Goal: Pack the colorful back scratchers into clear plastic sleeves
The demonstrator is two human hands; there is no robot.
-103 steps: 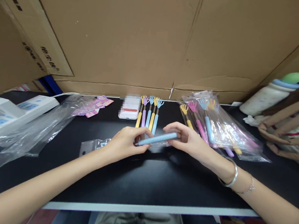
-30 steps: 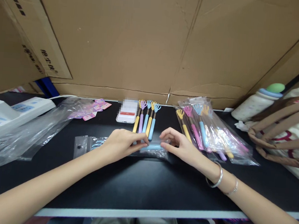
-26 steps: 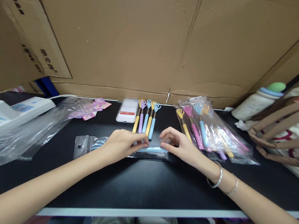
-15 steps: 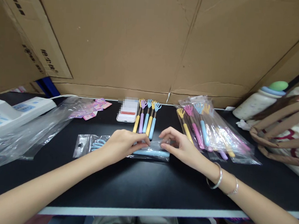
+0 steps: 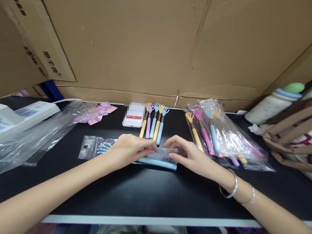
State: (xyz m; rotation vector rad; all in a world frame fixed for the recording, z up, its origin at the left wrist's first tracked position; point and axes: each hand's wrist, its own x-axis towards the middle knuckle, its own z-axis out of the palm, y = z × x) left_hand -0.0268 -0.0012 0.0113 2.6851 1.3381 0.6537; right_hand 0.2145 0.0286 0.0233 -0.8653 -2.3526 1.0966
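Note:
A clear plastic bag (image 5: 88,148) with a hanging hole at its left end lies across the table in front of me. Inside it is a light-blue back scratcher (image 5: 156,163), its claw end to the left and its handle to the right. My left hand (image 5: 131,147) lies over the middle of the bag, thumb and fingers pinching the film. Near the right end, my right hand (image 5: 182,152) has its thumb and curled fingers on the bag's upper edge. Just beyond the hands stand out several loose back scratchers (image 5: 152,125), yellow, purple and blue, side by side.
Several bagged back scratchers (image 5: 217,137) are piled to the right. A phone (image 5: 133,118) lies behind the bag. Leftward are pink cards (image 5: 101,112), empty clear bags (image 5: 39,139) and a white power strip (image 5: 33,113). A bottle (image 5: 269,105) and a fabric bag (image 5: 304,137) sit far right.
The film between my hands is raised a little, and my right thumb has shifted slightly against it. The blue handle now slants slightly down to the right. Both hands stay at the bag.

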